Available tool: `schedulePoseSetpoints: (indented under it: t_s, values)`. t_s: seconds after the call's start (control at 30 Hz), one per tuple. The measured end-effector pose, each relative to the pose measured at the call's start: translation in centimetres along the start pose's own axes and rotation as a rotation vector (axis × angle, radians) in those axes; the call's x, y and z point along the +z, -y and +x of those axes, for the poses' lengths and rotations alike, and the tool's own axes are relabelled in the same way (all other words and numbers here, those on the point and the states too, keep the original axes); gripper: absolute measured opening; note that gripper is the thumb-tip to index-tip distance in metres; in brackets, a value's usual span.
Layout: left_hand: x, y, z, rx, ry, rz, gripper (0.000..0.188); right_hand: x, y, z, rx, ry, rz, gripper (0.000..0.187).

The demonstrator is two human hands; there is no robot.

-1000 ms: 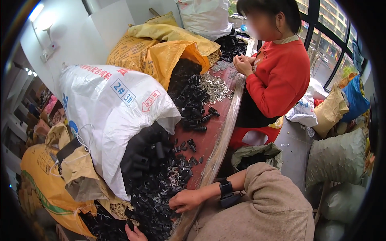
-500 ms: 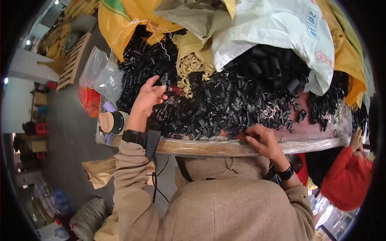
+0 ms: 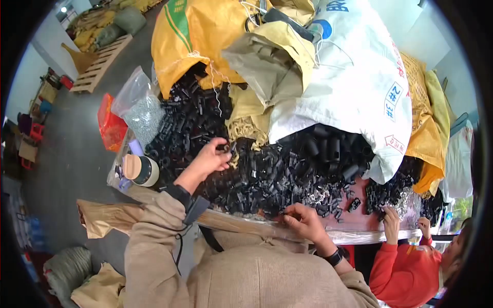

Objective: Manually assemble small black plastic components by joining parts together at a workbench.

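My left hand (image 3: 209,158) reaches over the pile of small black plastic parts (image 3: 257,177), close to the beige ring-like parts (image 3: 249,129) at the mouth of a yellow sack. Its fingers close round a small black plastic part (image 3: 224,148), mostly covered by them. At the table's near edge, my right hand (image 3: 304,223) has thumb and forefinger pinched together; what they hold, if anything, is too small to make out. Larger black tubes (image 3: 328,149) spill from a white sack (image 3: 339,82) behind the pile.
To the left stand a lidded cup (image 3: 146,172) and a clear bag of small metal pieces (image 3: 144,118). A yellow sack (image 3: 205,31) opens onto the table. At the right, a person in a red sleeve (image 3: 385,264) has their hands at another pile. The wrapped table edge (image 3: 241,225) runs before me.
The view has shifted, showing more of the sacks and the co-worker. My left hand has moved right toward the beige parts, its fingers more closed. My right hand stays by the table edge.
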State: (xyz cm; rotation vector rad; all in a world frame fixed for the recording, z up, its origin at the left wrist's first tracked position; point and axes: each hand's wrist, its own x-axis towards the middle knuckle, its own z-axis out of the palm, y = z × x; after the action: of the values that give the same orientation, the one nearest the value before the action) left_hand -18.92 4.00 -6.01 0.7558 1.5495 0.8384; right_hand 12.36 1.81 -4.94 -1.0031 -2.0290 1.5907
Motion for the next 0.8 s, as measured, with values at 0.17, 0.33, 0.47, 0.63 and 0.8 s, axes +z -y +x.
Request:
schedulePoseSetpoints:
  t_s: [0.17, 0.33, 0.47, 0.63, 0.8]
  values:
    - [-0.4, -0.5, -0.7, -0.031, 0.035, -0.052, 0.035, 0.2, 0.6, -2.3, 0.074, -0.029, 0.076, 0.014]
    - [-0.1, 0.2, 0.6, -0.021, 0.101, -0.107, 0.02, -0.4, -0.2, -2.8, 0.008, -0.058, 0.0, 0.016]
    - [-0.1, 0.5, -0.5, 0.043, 0.036, -0.091, 0.016, -0.7, 0.6, -3.7, -0.047, -0.121, -0.021, 0.016]
    - [-0.1, 0.5, -2.0, 0.132, 0.112, -0.356, 0.017, 0.0, -0.8, -3.9, -0.1, -0.187, 0.04, 0.014]
    - [2.1, -0.9, -5.3, 0.163, 0.292, -0.428, 0.021, 0.6, 0.3, -3.1, -0.106, -0.128, 0.301, 0.017]
